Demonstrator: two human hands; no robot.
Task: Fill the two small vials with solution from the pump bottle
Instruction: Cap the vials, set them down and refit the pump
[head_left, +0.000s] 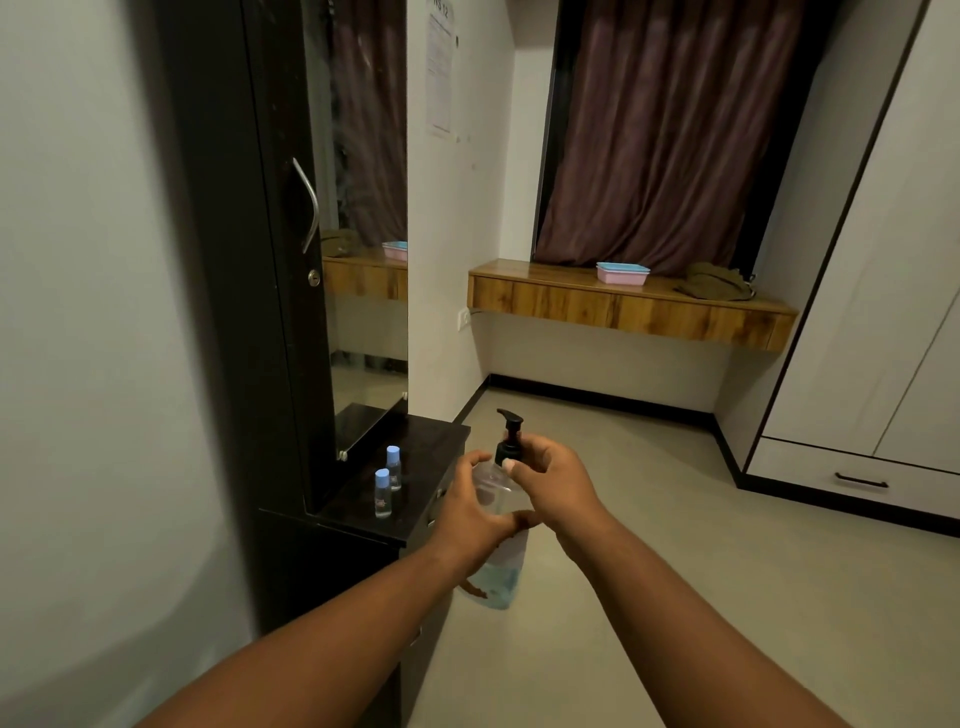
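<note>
The clear plastic pump bottle (500, 525) was held out over the floor, just beside the dark dresser top (415, 441). The left hand (475, 514) wrapped its curled fingers around the bottle's body, thumb across the front. The right hand (553, 480) pinched the black pump collar between thumb and fingers. Two small clear vials (388, 480) with pale blue caps stood upright on the glossy dresser top, close together, apart from both hands.
</note>
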